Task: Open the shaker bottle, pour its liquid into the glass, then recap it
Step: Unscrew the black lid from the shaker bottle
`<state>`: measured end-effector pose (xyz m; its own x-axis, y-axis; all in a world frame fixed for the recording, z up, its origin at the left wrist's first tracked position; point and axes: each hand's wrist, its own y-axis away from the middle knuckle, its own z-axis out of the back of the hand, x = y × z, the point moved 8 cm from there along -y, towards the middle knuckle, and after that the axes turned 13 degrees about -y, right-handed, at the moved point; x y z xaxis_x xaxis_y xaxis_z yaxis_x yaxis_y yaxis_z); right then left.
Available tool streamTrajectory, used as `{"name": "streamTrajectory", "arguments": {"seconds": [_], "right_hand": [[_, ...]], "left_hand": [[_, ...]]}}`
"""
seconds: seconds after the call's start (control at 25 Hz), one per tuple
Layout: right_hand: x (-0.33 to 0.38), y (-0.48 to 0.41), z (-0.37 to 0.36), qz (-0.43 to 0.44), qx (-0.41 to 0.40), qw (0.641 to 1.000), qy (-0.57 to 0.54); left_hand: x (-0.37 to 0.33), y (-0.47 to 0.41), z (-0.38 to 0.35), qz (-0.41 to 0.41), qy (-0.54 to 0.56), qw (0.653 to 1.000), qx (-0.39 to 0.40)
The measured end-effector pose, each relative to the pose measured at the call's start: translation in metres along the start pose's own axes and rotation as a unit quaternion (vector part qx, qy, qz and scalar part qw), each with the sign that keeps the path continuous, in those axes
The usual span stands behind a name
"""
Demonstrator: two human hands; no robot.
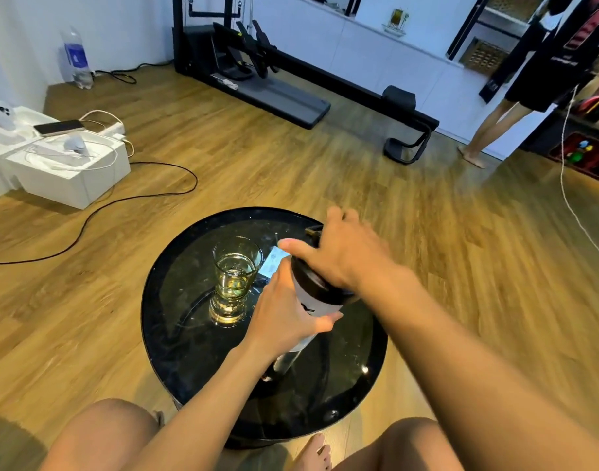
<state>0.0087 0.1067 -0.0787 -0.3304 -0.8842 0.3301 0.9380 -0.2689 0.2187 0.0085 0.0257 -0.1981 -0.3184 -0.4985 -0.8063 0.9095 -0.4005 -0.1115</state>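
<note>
A translucent shaker bottle (312, 300) with a black lid (311, 279) stands upright on the round black table (175, 334). My left hand (284, 311) wraps around the bottle's body from the left. My right hand (338, 256) lies over the black lid from above and grips it, hiding most of the lid. To the left of the bottle stands a clear glass (235, 277) with pale yellowish liquid in its lower part. The glass stands apart from my hands.
A small white card (272, 263) lies on the table behind the bottle. My bare knees sit at the near table edge. On the wooden floor: white boxes with a phone (58, 127), black cables, a black exercise machine (274, 76). A person stands at the far right.
</note>
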Motion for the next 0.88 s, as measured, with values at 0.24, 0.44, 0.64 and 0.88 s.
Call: {"name": "streamTrajectory", "arguments": {"seconds": [0.24,0.44,0.64,0.88], "right_hand": [[0.016,0.004,0.001,0.161,0.067,0.983,0.05],[0.017,0.001,-0.005,0.085,-0.112,0.984,0.108],[0.016,0.004,0.001,0.203,-0.021,0.973,0.111],[0.016,0.005,0.004,0.231,-0.097,0.965,0.075]], "left_hand": [[-0.007,0.001,0.003,-0.007,-0.011,1.0,0.005],[-0.006,0.001,0.004,-0.008,0.018,1.0,0.0],[-0.006,-0.001,0.004,-0.012,-0.002,1.0,-0.001],[-0.014,-0.002,0.009,-0.039,0.008,0.999,-0.004]]}}
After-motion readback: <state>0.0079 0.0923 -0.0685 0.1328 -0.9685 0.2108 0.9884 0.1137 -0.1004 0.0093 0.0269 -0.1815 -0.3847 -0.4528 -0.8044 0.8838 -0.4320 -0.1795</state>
